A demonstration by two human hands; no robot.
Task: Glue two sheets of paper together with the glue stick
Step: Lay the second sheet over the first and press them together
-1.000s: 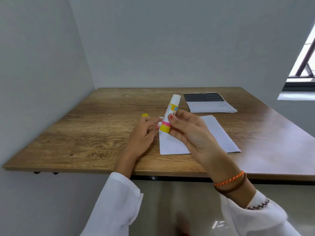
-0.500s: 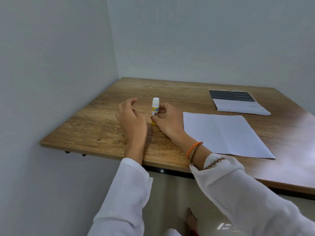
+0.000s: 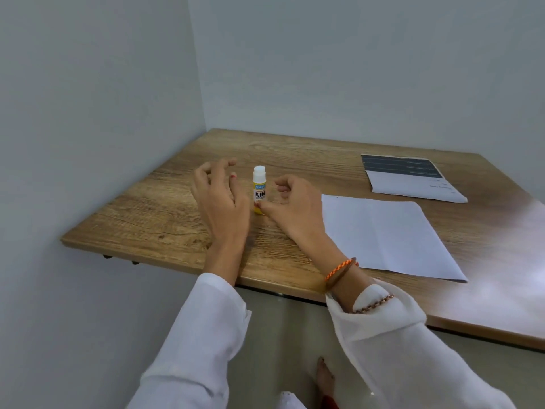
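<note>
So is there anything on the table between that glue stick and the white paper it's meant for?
Only the person's own right hand, which rests on the wood between the upright glue stick and the plain white sheet. Otherwise that stretch of table is bare. The printed sheet lies farther back, off that path.

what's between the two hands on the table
The glue stick stands upright between the left hand and right hand, in the head view.

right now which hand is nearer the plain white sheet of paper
Right. The right hand sits just left of the plain white sheet, between it and the upright glue stick. The left hand is on the glue stick's far side, farther away.
</note>
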